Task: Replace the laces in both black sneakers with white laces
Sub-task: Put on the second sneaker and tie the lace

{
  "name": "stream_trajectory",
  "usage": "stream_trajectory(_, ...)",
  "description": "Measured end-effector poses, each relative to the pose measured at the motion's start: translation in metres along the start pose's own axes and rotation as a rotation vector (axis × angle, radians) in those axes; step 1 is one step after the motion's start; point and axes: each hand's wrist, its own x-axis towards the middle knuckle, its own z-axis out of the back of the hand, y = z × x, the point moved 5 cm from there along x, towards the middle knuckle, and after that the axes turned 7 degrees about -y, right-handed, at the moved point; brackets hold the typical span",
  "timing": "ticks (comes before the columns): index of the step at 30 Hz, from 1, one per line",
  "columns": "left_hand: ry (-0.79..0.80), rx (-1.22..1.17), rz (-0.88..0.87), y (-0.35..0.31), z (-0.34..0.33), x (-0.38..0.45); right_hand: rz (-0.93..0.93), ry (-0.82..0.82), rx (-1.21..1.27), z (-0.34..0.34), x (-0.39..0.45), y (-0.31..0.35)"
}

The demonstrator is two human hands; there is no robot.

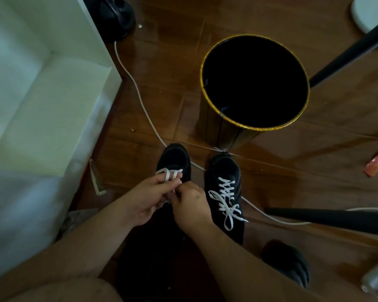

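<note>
Left black sneaker (174, 159): being stood on the wooden floor (271, 177) at centre frame, toe at 12 o'clock, mostly covered by both hands. White lace (169, 173): being looped over the fingers of the left hand (150, 198), which is curled round it; the strand is being pinched by the right hand (189, 204), which is touching the left hand at the fingertips.

Right black sneaker (225, 192): being stood just beside the left one at 3 o'clock, apart from it by a narrow strip of floor, already laced in white with a tied bow (228, 211).

Black bin (254, 81), gold-rimmed: being stood at 12 o'clock, its base just beyond both toes.

White cable (138, 90): being run diagonally under or behind the sneakers; which cannot be told.

White furniture edge (109, 62): bounding the floor at 9 o'clock. Black bar (327, 216): crossing at 3 o'clock, near the right sneaker.
</note>
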Motion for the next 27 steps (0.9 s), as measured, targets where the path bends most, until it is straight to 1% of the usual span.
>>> stream_trajectory(2, 0.014, 0.025, -0.007, 0.000, -0.002, 0.000, 0.002, -0.086, 0.004, 0.004, -0.001, 0.002)
stream_trajectory(3, 0.011, 0.028, -0.002, 0.001, -0.001, 0.001, -0.044, -0.094, 0.042, 0.005, -0.002, 0.001)
stream_trajectory(4, -0.004, 0.008, 0.011, 0.003, 0.001, 0.004, -0.141, -0.077, 0.121, 0.007, -0.002, 0.000)
stream_trajectory(5, -0.036, -0.037, 0.037, 0.005, 0.004, 0.007, -0.291, -0.049, 0.270, 0.007, -0.002, -0.003)
stream_trajectory(7, -0.135, -0.173, 0.116, 0.012, 0.016, 0.013, -0.591, 0.014, 0.660, 0.001, -0.006, -0.003)
stream_trajectory(8, -0.192, -0.239, 0.160, 0.015, 0.021, 0.014, -0.692, 0.040, 0.806, -0.001, -0.008, -0.003)
stream_trajectory(9, -0.249, -0.284, 0.199, 0.019, 0.026, 0.015, -0.745, 0.062, 0.879, -0.003, -0.008, -0.006)
stream_trajectory(10, -0.300, -0.305, 0.228, 0.022, 0.031, 0.015, -0.757, 0.082, 0.888, -0.004, -0.008, -0.009)
stream_trajectory(13, -0.388, -0.327, 0.260, 0.028, 0.039, 0.014, -0.726, 0.103, 0.774, 0.000, -0.004, -0.018)
stream_trajectory(15, -0.422, -0.328, 0.229, 0.025, 0.043, 0.013, -0.672, 0.114, 0.638, 0.004, 0.003, -0.021)
stream_trajectory(16, -0.430, -0.318, 0.192, 0.019, 0.044, 0.012, -0.612, 0.126, 0.538, 0.008, 0.006, -0.019)
stream_trajectory(17, -0.422, -0.296, 0.138, 0.012, 0.043, 0.011, -0.527, 0.141, 0.413, 0.010, 0.010, -0.015)
stream_trajectory(19, -0.359, -0.211, 0.001, -0.008, 0.039, 0.008, -0.282, 0.183, 0.110, 0.013, 0.016, -0.001)
stream_trajectory(21, -0.266, -0.084, -0.148, -0.029, 0.030, 0.004, -0.061, 0.228, -0.064, 0.011, 0.018, 0.016)
stream_trajectory(22, -0.225, -0.015, -0.214, -0.037, 0.025, 0.001, 0.007, 0.249, -0.093, 0.009, 0.016, 0.022)
stream_trajectory(24, -0.162, 0.130, -0.311, -0.048, 0.015, -0.003, 0.062, 0.275, -0.126, 0.007, 0.015, 0.026)
stream_trajectory(26, -0.088, 0.230, -0.363, -0.047, 0.010, -0.004, 0.032, 0.264, -0.081, 0.007, 0.015, 0.022)
stream_trajectory(27, -0.049, 0.279, -0.368, -0.042, 0.009, -0.002, -0.036, 0.257, -0.002, 0.008, 0.015, 0.018)
